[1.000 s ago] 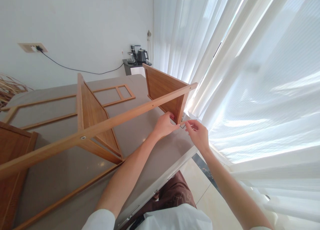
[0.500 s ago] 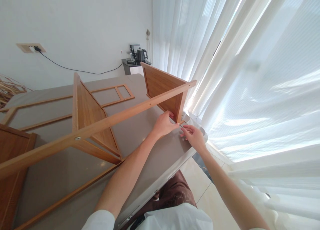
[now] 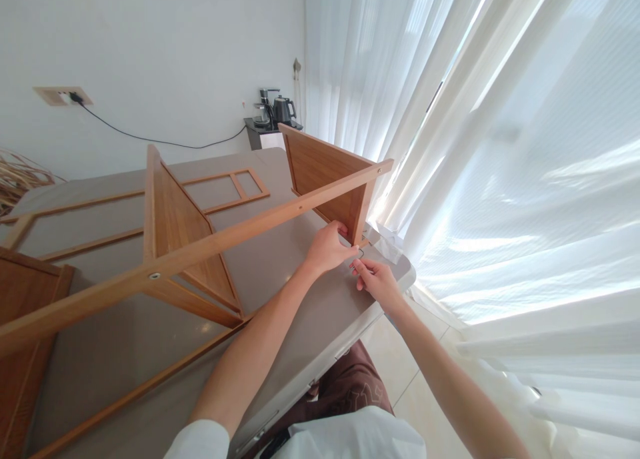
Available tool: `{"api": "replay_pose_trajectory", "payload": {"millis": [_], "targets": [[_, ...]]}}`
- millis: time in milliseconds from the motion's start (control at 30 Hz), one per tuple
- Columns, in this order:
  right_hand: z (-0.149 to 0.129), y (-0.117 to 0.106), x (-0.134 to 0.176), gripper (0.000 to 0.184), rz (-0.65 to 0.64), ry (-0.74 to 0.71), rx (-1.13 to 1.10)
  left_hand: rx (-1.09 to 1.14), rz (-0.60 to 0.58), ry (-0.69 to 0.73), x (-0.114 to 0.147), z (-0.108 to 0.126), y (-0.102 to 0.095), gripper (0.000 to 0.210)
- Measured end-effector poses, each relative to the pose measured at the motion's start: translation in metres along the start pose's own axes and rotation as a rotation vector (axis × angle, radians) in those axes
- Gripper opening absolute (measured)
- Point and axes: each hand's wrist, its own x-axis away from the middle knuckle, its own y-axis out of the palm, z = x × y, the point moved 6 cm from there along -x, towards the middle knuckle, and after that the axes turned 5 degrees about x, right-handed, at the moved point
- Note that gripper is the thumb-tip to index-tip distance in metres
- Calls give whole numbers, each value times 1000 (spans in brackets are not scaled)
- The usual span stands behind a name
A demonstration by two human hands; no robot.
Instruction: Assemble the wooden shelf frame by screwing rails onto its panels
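A wooden shelf unit (image 3: 270,230) lies on its side on the table. Its right-hand end panel (image 3: 325,172) stands upright, and my left hand (image 3: 326,249) is closed round the lower near corner of that panel, thumb pointing right. Just beside it, my right hand (image 3: 377,282) pinches a thin bent metal hex key (image 3: 361,253), whose short end reaches to the corner by my left thumb. The key's tip and whatever it sits in are hidden. Another shelf panel (image 3: 185,229) stands further left within the frame.
A loose wooden ladder-like frame (image 3: 240,187) lies on the grey table (image 3: 280,262) behind the shelf. Clear plastic packaging (image 3: 385,246) rests near the table's right end. A kettle (image 3: 283,108) stands at the back, and white curtains (image 3: 500,146) hang at the right.
My right hand has swung down and slightly left, turning the hex key with it. My left hand and the shelf unit have stayed in place.
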Motion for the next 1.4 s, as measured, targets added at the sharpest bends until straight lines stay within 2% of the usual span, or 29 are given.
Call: {"api": "replay_pose_trajectory", "payload": {"millis": [167,300,567,800,1200,1400], "targets": [[-4,8,0,51,-122,76,-299,2,-1,-1,0,-2,1,35],[-11,10,-2,39,-196,129,-516,-4,3,21,-1,-3,2,34],[-10,14,1,27,-259,223,-761,2,-2,48,0,-3,2,35],[-5,16,0,29,-208,261,-784,-11,-8,58,-2,-7,4,35],[-2,24,5,45,-74,179,-659,-28,-2,48,-2,-5,4,33],[-2,24,6,46,4,147,-583,-27,-1,57,-2,-5,5,32]]}}
